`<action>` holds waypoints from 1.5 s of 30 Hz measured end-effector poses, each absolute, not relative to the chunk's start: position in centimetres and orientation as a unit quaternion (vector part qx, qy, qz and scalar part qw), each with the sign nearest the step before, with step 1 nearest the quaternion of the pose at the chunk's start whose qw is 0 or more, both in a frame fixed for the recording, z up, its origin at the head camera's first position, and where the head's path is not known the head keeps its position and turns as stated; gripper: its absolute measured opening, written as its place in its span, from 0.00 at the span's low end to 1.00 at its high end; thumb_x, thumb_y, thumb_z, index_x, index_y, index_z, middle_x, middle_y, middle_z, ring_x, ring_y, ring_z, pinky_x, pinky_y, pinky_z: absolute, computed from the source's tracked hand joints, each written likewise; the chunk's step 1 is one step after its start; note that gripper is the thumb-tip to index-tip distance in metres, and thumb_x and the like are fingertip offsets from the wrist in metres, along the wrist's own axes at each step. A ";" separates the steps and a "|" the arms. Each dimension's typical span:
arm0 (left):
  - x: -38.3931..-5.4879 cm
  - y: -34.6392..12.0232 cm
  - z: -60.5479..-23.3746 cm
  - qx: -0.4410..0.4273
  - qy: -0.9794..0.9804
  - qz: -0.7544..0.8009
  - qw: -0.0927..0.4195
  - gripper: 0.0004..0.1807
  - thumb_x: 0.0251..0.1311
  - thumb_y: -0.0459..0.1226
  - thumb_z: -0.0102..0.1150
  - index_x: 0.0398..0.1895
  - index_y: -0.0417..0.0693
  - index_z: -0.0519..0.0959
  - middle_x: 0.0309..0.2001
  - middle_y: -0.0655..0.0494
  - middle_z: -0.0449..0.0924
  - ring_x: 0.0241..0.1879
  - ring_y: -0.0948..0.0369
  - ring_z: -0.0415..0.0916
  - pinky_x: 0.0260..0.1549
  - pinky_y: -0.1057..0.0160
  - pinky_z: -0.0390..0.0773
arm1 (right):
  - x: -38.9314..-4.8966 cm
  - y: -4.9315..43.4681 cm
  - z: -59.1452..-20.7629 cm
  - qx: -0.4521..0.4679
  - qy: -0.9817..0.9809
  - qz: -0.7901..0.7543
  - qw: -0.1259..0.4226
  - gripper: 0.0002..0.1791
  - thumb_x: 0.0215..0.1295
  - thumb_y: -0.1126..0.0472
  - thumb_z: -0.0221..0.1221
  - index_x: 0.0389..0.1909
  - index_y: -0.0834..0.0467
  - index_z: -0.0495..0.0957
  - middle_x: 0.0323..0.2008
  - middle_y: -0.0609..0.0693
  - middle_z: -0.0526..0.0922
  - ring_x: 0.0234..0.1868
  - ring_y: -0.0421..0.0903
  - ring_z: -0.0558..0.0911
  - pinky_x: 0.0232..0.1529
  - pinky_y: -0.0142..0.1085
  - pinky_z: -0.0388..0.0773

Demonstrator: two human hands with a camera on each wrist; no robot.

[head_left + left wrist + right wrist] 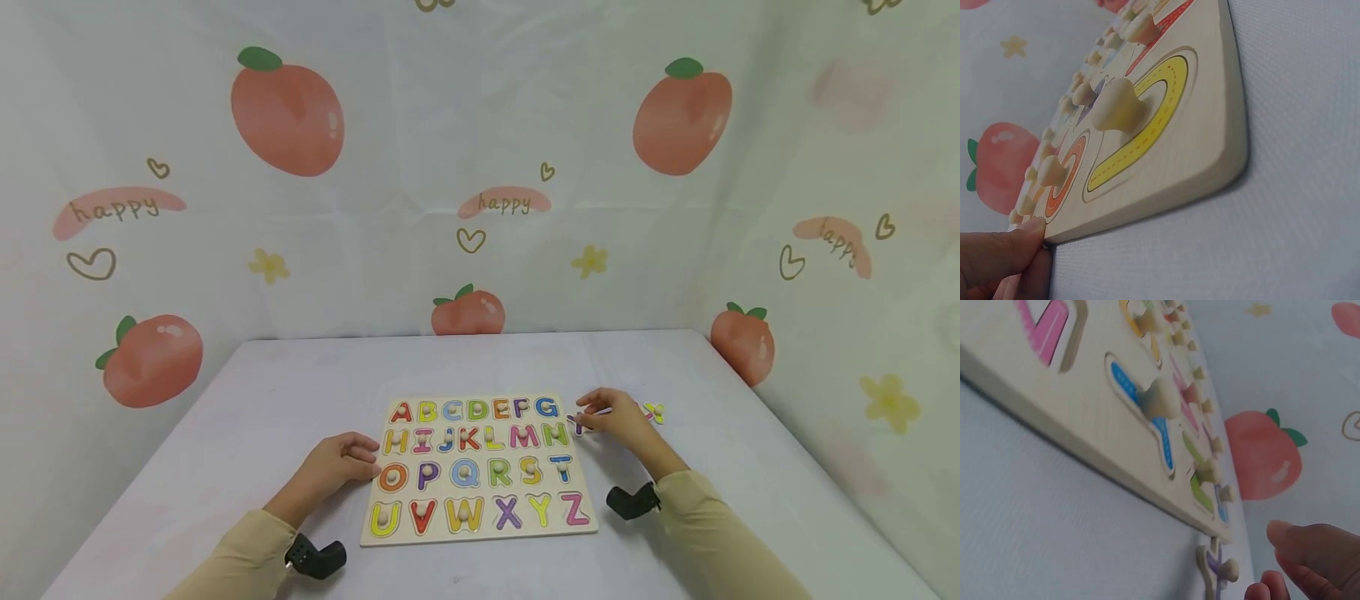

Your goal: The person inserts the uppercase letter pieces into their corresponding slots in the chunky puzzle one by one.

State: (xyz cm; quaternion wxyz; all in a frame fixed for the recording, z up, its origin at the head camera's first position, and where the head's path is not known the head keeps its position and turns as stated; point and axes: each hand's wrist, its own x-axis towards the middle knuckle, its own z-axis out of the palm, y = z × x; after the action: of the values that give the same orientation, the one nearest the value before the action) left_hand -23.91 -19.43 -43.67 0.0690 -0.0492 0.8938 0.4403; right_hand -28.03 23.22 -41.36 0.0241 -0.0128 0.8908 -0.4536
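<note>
A wooden alphabet puzzle board (480, 533) lies flat, its A to W letters bearing round knobs. The X, Y and Z places have no knobs. My left hand (337, 462) touches the board's left edge; in the left wrist view, the thumb (1029, 234) meets that edge near the orange O (1066, 175). Just off the far right corner lies a purple knobbed piece (1212, 565), partly beneath my right hand (611, 415) in the head view. In the right wrist view, that hand's thumb and fingers are spread apart from its knob (1229, 570), holding nothing.
Right of the right hand lies a yellow-green letter piece (657, 413), with a pink piece (648, 410) partly hidden behind the hand. Black wrist cameras hang below both sleeves. A white cloth covers the table (315, 375); a fruit-print curtain (390, 150) stands behind.
</note>
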 end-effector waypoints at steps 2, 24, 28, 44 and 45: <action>-23.9 -19.4 -43.7 -0.049 0.894 0.441 0.069 0.22 0.49 0.36 0.71 0.47 0.39 0.78 0.33 0.55 0.81 0.36 0.60 0.75 0.38 0.60 0.74 | -28.4 23.5 -41.9 -0.002 0.889 -0.455 0.039 0.16 0.57 0.64 0.66 0.45 0.66 0.79 0.34 0.53 0.77 0.31 0.42 0.75 0.30 0.32 0.73; -23.7 -19.3 -43.6 -0.049 0.892 0.443 0.071 0.21 0.49 0.35 0.71 0.47 0.39 0.78 0.34 0.55 0.81 0.36 0.60 0.75 0.38 0.61 0.75 | -29.5 24.0 -42.4 0.043 0.921 -0.384 0.048 0.09 0.57 0.62 0.67 0.37 0.61 0.84 0.28 0.49 0.80 0.28 0.43 0.74 0.28 0.33 0.70; -23.8 -19.3 -43.6 -0.050 0.892 0.442 0.072 0.21 0.50 0.35 0.70 0.48 0.39 0.78 0.34 0.54 0.81 0.36 0.60 0.75 0.38 0.61 0.75 | -29.1 23.7 -41.4 0.027 0.920 -0.389 0.039 0.10 0.57 0.60 0.66 0.39 0.60 0.83 0.30 0.49 0.82 0.31 0.43 0.75 0.32 0.33 0.72; -23.8 -19.3 -43.5 -0.053 0.894 0.440 0.075 0.22 0.49 0.36 0.71 0.48 0.39 0.78 0.34 0.55 0.82 0.36 0.60 0.75 0.38 0.61 0.76 | -23.2 16.6 -40.8 -0.134 0.890 -0.431 0.062 0.05 0.53 0.65 0.69 0.29 0.58 0.81 0.23 0.45 0.79 0.26 0.40 0.76 0.28 0.30 0.74; -23.8 -19.3 -43.5 -0.053 0.894 0.439 0.074 0.22 0.49 0.36 0.71 0.48 0.39 0.78 0.34 0.55 0.82 0.36 0.60 0.76 0.38 0.60 0.75 | -22.8 16.2 -40.9 -0.140 0.887 -0.435 0.068 0.05 0.53 0.65 0.69 0.29 0.58 0.81 0.23 0.45 0.79 0.26 0.40 0.76 0.28 0.29 0.73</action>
State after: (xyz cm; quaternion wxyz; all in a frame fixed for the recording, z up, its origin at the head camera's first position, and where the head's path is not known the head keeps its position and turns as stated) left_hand -23.84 -19.33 -43.53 0.0740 -0.0525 0.8937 0.4393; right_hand -22.82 16.23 -40.91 0.0679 -0.1401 0.8870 -0.4347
